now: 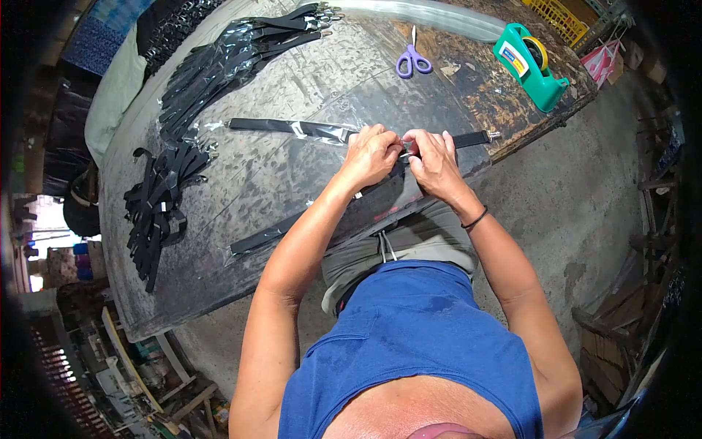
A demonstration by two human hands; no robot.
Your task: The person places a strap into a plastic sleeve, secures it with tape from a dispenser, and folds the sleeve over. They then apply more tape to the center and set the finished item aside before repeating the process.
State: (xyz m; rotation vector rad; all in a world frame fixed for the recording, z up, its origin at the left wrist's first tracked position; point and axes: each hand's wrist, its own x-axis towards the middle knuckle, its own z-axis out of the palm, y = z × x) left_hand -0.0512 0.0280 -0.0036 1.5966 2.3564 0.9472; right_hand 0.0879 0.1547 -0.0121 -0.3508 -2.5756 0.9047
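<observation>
Near the table's front edge, my left hand point(373, 155) is closed over a black strap point(289, 128), which runs out to the left with clear plastic around part of it. My right hand point(437, 164) is closed close beside it, thumb and forefinger pinched at the same line of strap. Past the right hand sticks out a black strap end point(469, 139) with a metal clip point(494, 135). What lies between the fingertips is mostly hidden. Below my left forearm, a second black strap point(267, 238) lies along the table edge.
Bundled black straps point(219, 73) in plastic lie at the back left, with a loose strap pile point(157, 205) nearer. Purple scissors point(413, 62) and a green tape dispenser point(530, 69) sit at the back right. The worn table point(212, 271) ends just before my body.
</observation>
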